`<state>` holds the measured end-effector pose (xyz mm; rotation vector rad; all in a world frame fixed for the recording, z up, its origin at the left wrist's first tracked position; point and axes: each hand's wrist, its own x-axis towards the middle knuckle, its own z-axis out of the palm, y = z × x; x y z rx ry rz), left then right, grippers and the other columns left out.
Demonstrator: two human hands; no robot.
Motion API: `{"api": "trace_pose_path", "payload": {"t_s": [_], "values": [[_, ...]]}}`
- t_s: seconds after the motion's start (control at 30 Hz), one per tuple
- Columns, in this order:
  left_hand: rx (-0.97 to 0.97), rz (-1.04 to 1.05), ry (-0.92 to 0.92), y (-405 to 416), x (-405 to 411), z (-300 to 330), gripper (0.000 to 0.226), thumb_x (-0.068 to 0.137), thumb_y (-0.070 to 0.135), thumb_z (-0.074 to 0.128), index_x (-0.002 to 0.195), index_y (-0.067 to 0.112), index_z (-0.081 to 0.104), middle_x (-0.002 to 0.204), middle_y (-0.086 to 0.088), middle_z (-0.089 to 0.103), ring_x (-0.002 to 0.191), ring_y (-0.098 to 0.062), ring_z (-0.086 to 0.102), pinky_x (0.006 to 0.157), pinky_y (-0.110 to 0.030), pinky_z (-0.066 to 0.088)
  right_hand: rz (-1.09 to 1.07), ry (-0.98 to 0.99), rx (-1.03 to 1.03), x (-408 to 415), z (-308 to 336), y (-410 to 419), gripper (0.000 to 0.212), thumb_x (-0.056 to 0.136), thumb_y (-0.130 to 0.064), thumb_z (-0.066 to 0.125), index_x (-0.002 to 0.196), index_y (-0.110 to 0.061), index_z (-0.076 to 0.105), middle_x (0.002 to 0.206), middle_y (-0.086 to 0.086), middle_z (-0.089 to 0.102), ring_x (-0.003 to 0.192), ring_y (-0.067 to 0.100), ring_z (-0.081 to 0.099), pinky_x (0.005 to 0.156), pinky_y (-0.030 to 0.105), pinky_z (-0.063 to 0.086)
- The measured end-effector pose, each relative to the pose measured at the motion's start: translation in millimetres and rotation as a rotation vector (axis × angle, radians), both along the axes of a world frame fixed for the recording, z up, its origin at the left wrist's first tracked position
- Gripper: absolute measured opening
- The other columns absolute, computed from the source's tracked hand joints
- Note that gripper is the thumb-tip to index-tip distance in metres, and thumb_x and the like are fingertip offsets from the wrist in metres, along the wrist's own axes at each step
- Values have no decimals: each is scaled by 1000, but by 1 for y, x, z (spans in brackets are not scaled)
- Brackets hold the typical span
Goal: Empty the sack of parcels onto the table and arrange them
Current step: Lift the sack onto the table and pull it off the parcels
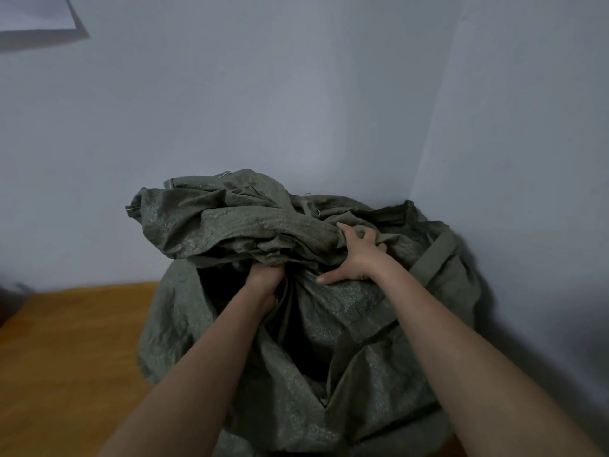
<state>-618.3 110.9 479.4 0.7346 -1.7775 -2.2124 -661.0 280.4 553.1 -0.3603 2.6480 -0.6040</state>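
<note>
Both hands clutch the green sack [329, 324]: left hand [263, 280], right hand [357, 255] (on table [66, 341])

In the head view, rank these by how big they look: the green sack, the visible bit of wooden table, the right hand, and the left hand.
1. green sack, largest by far
2. wooden table, the visible part
3. right hand
4. left hand, partly buried in the sack's folds, so its rank below the right hand is unsure

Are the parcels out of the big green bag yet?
Not yet. No parcel shows on the wooden table. The green sack sits on it in the corner, bulging. The left hand grips bunched cloth and the right hand clutches a fold, working at the sack. Tipping out and arranging remain.
</note>
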Motion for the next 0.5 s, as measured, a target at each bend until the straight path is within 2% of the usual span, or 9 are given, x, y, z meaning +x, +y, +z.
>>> {"api": "trace_pose_path", "payload": {"t_s": [0.23,0.33,0.4,0.5], "values": [[22,-46,9,1,3,4,36,90,16,63,123,4,60,119,-12,67,104,-27,66,95,-47,52,14,-58,-16,-10,-17,-4,143,55,-57,87,150,-37,-18,158,17,12,144,41,13,116,53,21],[56,-93,4,4,3,11,35,92,21,60,123,6,60,118,-11,68,102,-25,67,87,-40,55,25,-48,-82,-8,-31,-9,149,49,-58,88,145,-42,-24,157,11,21,145,37,15,117,52,15],[67,-151,30,8,3,20,31,95,23,55,121,8,62,116,-10,68,103,-24,67,80,-35,55,35,25,-143,-6,-36,-13,145,49,-57,87,148,-40,-18,154,9,28,144,33,18,115,50,9],[73,-209,64,15,0,35,33,97,28,49,121,12,64,118,-9,68,109,-25,64,90,-39,53,23,148,-287,-8,-34,-20,117,61,-50,84,152,-30,13,150,8,35,143,31,21,115,51,4]]}}
